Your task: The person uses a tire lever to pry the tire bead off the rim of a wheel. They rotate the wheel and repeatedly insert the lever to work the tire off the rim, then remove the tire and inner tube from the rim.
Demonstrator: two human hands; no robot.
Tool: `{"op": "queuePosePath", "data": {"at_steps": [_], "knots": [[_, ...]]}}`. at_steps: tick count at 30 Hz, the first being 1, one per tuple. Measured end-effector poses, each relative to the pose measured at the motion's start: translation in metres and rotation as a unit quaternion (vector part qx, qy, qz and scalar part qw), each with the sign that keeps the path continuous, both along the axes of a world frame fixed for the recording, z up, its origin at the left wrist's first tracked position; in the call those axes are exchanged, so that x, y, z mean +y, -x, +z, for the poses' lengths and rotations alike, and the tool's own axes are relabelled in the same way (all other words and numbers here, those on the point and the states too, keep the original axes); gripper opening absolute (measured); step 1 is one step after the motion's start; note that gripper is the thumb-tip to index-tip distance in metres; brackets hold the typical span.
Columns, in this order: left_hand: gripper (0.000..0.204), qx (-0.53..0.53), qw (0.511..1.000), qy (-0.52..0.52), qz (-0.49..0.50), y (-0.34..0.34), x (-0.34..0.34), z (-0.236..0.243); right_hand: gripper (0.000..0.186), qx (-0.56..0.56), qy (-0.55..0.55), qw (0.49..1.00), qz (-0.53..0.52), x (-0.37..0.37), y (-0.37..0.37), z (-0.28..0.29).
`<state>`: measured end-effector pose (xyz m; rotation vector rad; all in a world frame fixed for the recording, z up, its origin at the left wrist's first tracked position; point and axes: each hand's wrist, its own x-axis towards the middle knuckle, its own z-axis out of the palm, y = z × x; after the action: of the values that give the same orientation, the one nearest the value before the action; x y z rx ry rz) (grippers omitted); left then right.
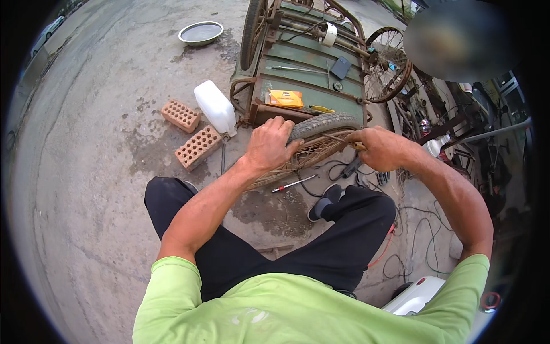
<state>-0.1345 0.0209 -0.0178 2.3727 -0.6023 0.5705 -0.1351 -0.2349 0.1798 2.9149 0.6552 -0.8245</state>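
A spoked wheel [312, 152] with a black tyre [326, 121] stands in front of me, at the near end of an overturned green cart [306, 82]. My left hand [270, 143] is wrapped over the left part of the tyre, thumb toward me. On the wheel's right side my right hand [375, 148] is closed round a yellow-handled tool [358, 145]. That tool's working end by the rim is too small to make out. Upon the cart lie an orange-yellow box [286, 98], yellow-handled pliers [322, 109], a dark flat block [341, 67] and a thin metal rod [298, 69].
Two perforated bricks [198, 148] and a white plastic jug [215, 108] are left of the wheel. Farther back sits a metal basin [200, 33]. Below the wheel lies a red-and-silver rod [294, 183]. Cables [421, 229] and metal clutter [435, 123] crowd the right.
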Motion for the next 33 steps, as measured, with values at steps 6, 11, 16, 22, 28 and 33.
{"op": "queuePosePath", "data": {"at_steps": [6,11,16,22,28,33], "knots": [[0.048,-0.003,0.999,0.030,-0.028,-0.023,0.019,-0.005,0.059,-0.152,-0.197,0.967,-0.063,-0.021,0.057,-0.092],[0.045,-0.002,0.999,0.033,-0.036,-0.022,0.025,-0.005,0.059,-0.146,-0.194,0.969,-0.052,-0.018,0.050,-0.092],[0.045,0.002,0.998,0.031,-0.052,-0.019,0.020,-0.004,0.056,-0.052,-0.119,0.990,-0.052,0.001,0.021,-0.035],[0.055,0.082,0.995,0.061,-0.012,-0.021,0.020,0.001,0.051,-0.128,-0.261,0.949,-0.119,-0.009,0.044,-0.085],[0.081,0.312,0.948,0.029,-0.046,-0.044,0.019,0.019,0.049,-0.121,-0.295,0.936,-0.149,-0.016,0.048,-0.089],[0.084,0.316,0.949,0.002,-0.007,-0.032,0.010,0.027,0.046,0.026,-0.309,0.908,-0.281,-0.031,0.056,-0.069]]}}
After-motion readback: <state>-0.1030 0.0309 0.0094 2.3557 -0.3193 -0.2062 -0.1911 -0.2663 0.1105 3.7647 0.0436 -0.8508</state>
